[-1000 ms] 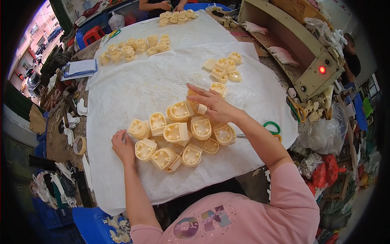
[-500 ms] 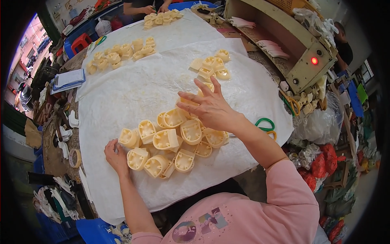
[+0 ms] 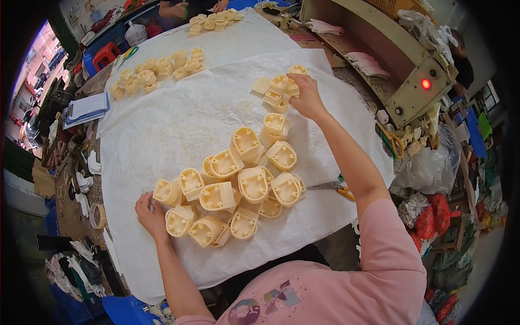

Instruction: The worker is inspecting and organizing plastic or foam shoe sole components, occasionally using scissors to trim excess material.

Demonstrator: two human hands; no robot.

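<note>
A near pile of cream plastic moulded parts (image 3: 233, 187) lies on a white sheet (image 3: 179, 119) covering the table. My left hand (image 3: 150, 213) rests on the sheet at the pile's left edge, fingers apart, touching the nearest part. My right hand (image 3: 306, 97) is stretched far out over a smaller cluster of the same cream parts (image 3: 276, 89). Its fingers lie on those parts, and whether they grip one is hidden.
Scissors (image 3: 337, 187) lie by my right forearm. A beige machine with a red light (image 3: 426, 84) stands at the right. More cream parts (image 3: 157, 67) lie far left, and another person's hands (image 3: 181, 10) work at the far end. Papers (image 3: 86, 107), tape roll (image 3: 97, 215).
My right hand has left the near pile and reached away to the smaller far cluster. My left hand has stayed at the pile's left edge.
</note>
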